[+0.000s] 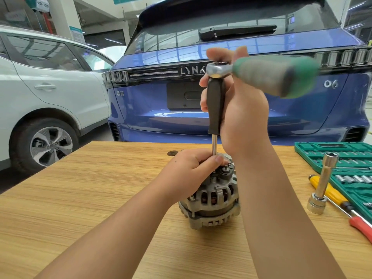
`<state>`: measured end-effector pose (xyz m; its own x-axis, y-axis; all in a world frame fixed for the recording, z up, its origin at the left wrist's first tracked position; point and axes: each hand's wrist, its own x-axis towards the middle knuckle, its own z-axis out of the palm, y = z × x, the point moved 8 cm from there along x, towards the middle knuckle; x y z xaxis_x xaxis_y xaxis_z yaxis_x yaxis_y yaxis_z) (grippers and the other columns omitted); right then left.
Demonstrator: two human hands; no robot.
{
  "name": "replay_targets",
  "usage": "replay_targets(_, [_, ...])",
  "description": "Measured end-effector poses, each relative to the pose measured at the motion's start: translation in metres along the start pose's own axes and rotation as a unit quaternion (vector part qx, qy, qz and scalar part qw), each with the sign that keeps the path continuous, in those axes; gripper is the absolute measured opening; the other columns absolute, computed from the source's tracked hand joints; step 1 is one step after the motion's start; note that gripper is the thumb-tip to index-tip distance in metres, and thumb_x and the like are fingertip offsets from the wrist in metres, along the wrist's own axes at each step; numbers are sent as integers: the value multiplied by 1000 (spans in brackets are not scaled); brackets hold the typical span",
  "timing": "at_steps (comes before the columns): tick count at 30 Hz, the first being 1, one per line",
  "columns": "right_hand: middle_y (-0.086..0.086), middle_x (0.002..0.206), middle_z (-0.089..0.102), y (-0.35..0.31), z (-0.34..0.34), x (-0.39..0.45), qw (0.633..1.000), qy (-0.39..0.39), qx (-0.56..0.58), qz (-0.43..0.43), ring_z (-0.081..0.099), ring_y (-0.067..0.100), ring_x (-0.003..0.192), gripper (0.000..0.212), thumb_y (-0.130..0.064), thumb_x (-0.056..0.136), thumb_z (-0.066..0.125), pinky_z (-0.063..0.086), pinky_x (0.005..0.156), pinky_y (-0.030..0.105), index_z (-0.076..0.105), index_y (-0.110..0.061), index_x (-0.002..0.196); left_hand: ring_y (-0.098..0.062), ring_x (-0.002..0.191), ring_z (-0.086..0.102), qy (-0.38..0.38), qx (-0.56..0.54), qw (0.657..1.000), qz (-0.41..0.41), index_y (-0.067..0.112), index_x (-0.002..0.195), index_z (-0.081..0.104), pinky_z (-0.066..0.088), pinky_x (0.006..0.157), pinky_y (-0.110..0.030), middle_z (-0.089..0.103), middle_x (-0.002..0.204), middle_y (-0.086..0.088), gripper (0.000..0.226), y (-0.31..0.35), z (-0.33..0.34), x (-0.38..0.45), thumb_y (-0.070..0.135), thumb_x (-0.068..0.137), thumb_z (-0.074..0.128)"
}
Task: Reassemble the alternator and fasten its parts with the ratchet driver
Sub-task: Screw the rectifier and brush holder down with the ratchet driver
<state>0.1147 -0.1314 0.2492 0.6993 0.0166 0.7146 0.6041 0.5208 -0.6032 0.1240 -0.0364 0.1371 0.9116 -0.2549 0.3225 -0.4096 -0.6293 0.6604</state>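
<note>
Wooden table [80, 188], fastening under way at the alternator [211, 198].
Your left hand [191, 170] pinches the shaft; right hand [241, 105] grips the ratchet [219, 70], handle at three o'clock: swing next.

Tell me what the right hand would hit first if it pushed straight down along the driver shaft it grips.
Most likely the left hand, which grips the shaft's foot on the alternator, directly below the right hand; depth is uncertain.

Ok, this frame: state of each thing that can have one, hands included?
alternator: upright on the table, held steady.
left hand: grips the alternator's top and the shaft's lower end.
right hand: grips the black driver handle.
ratchet: mounted atop the driver, green grip motion-blurred.
socket case: open.
long socket: standing upright.
yellow screwdriver: lying flat.
</note>
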Motion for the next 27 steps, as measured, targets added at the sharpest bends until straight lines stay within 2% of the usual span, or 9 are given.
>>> replay_targets(2, [5, 75, 52, -2, -6, 0, 998, 39, -56, -15, 46, 17, 62, 32, -37, 97, 50, 42, 58, 31, 58, -11, 114, 4, 80, 60, -4, -2, 1000, 0, 52, 89, 69, 43, 67, -27, 70, 81, 23, 26, -1, 1, 1, 52, 104, 47])
replay_targets(4, [-2, 74, 55, -6, -12, -2, 989, 85, -109, -42, 49, 13, 62, 42, -36, 93, 64, 43, 59, 27, 51, -7, 121, 1, 72, 57, -11, -7, 1000, 9, 49, 85, 69, 41, 65, -28, 66, 74, 18, 28, -1, 1, 1, 51, 104, 48])
replay_targets(6, [-10, 73, 59, -12, -18, -4, 976, 136, -155, -67, 51, 5, 59, 41, -31, 91, 73, 44, 58, 25, 53, -8, 117, 0, 67, 53, -18, -12, 1000, 16, 43, 80, 68, 38, 65, -28, 62, 71, 13, 32, 1, 1, 1, 50, 104, 49])
replay_targets(8, [-10, 68, 58, -8, -23, -3, 973, 159, -164, -38, 49, 9, 58, 26, -27, 92, 73, 45, 58, 33, 60, -7, 103, 4, 72, 56, -23, -6, 1000, 10, 47, 80, 68, 38, 66, -25, 66, 76, 18, 31, -1, 1, 1, 49, 105, 49])
replay_targets(11, [0, 83, 66, 8, -21, 2, 993, 69, -6, 92, 53, 15, 67, 15, -24, 96, 65, 46, 71, 36, 66, -15, 84, 18, 94, 56, -17, -6, 1000, -5, 50, 100, 74, 39, 72, -16, 67, 97, 37, 27, -4, 0, 2, 51, 104, 47])
replay_targets(15, [-7, 95, 72, 15, -10, 0, 977, -39, 119, 175, 62, 9, 75, 13, -19, 81, 66, 48, 79, 30, 65, -18, 94, 13, 98, 58, -13, -16, 1000, -2, 47, 107, 75, 47, 79, -22, 70, 102, 32, 28, -7, 1, 2, 54, 103, 48])
replay_targets(20, [-2, 101, 73, 8, -10, 2, 998, -18, -21, 51, 68, 15, 78, 35, 1, 92, 63, 55, 71, 31, 54, -29, 107, 21, 97, 55, -8, 2, 1000, 0, 59, 88, 66, 41, 75, -16, 65, 98, 42, 26, -2, -1, 2, 53, 104, 47])
replay_targets(23, [0, 97, 66, 0, -3, -1, 991, -32, -126, -44, 60, 14, 74, 47, 4, 95, 56, 56, 67, 30, 51, -36, 119, 24, 95, 52, -4, 12, 1000, -1, 59, 84, 64, 38, 73, -15, 63, 96, 46, 28, -2, -1, 3, 52, 105, 46])
replay_targets(27, [7, 84, 50, -4, -2, -2, 983, -15, -165, -73, 48, 17, 68, 36, -1, 94, 52, 49, 57, 32, 56, -34, 106, 14, 94, 58, -10, 7, 1000, 3, 48, 100, 72, 45, 77, -21, 69, 95, 33, 26, -6, 2, 4, 51, 105, 46])
